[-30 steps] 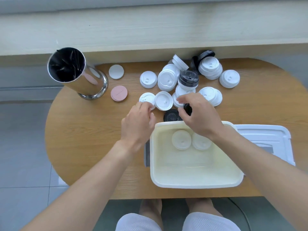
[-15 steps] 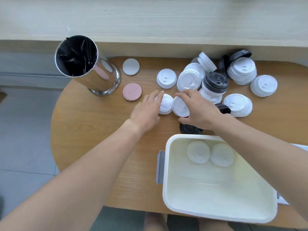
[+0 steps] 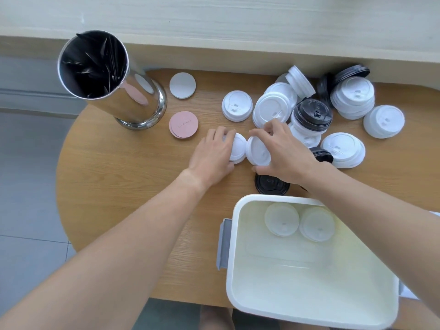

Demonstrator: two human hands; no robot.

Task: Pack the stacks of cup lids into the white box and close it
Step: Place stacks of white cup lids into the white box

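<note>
The open white box [image 3: 240, 303] sits at the near right of the table, with two white lid stacks [image 3: 282, 219] [image 3: 316, 223] against its far wall. My left hand [image 3: 213, 157] closes over a short stack of white lids [image 3: 238, 146] on the table. My right hand [image 3: 284, 152] grips a second white lid stack [image 3: 257, 151] right beside it, fingers on its far and near rims. Just beyond the box lies a flat black lid [image 3: 270, 184]. Behind my hands lies a heap of white and black lid stacks [image 3: 312, 115].
A tall shiny steel bin [image 3: 112, 84] with a black liner stands at the far left. A white coaster [image 3: 182, 85] and a pink coaster pile [image 3: 183, 124] lie next to it. The wooden table [image 3: 123, 182] has rounded ends; a wall runs behind.
Both hands have reached away from the box to the two small white lid stacks and closed on them. The view has shifted, so the box now sits lower right.
</note>
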